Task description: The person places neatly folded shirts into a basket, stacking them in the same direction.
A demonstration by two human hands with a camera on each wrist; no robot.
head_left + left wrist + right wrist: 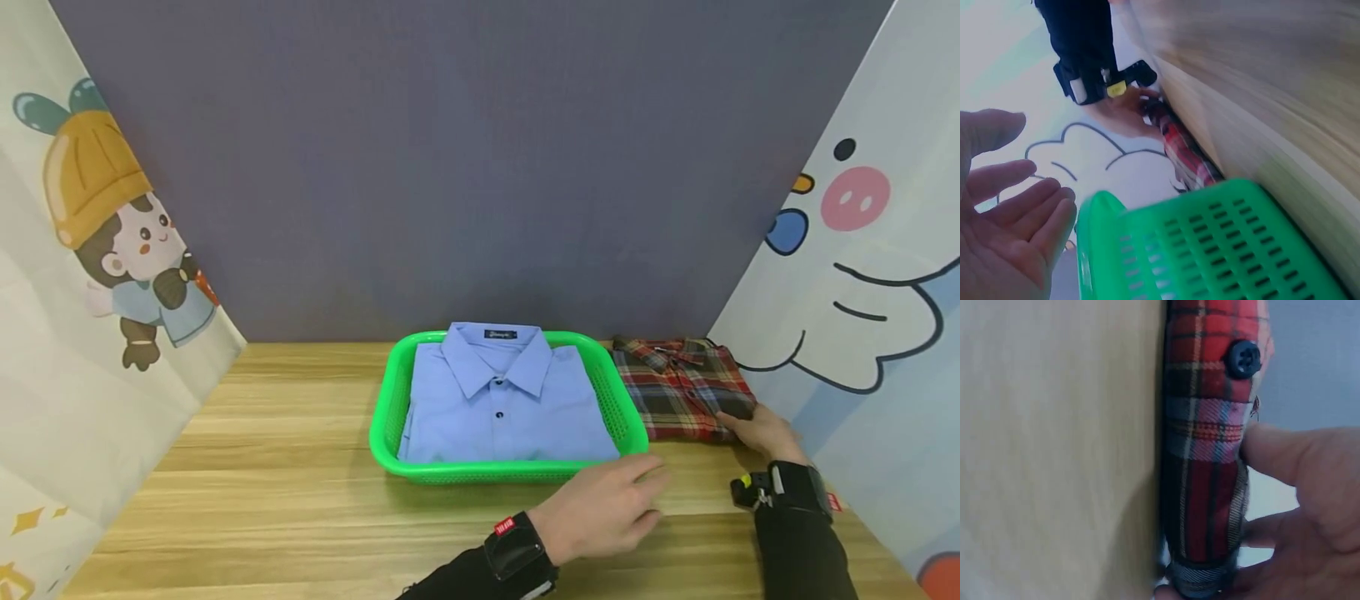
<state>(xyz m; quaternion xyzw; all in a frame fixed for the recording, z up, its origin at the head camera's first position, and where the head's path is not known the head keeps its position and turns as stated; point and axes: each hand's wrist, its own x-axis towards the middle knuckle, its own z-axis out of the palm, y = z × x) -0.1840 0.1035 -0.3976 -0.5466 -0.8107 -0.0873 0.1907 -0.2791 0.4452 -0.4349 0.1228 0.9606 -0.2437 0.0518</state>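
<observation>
A folded red plaid shirt lies on the table, just right of the green basket. My right hand grips the shirt by its near right corner. In the right wrist view, the thumb lies over the plaid shirt's folded edge and the fingers reach round its end. Inside the basket rests a folded light blue shirt, collar towards the back. With fingers relaxed and nothing in it, my left hand hovers by the basket's front right corner; the left wrist view shows its palm beside the basket wall.
The wooden table meets a dark grey panel right behind the basket. White panels with cartoon prints flank it, the left panel and the right panel. The right panel stands close to my right wrist.
</observation>
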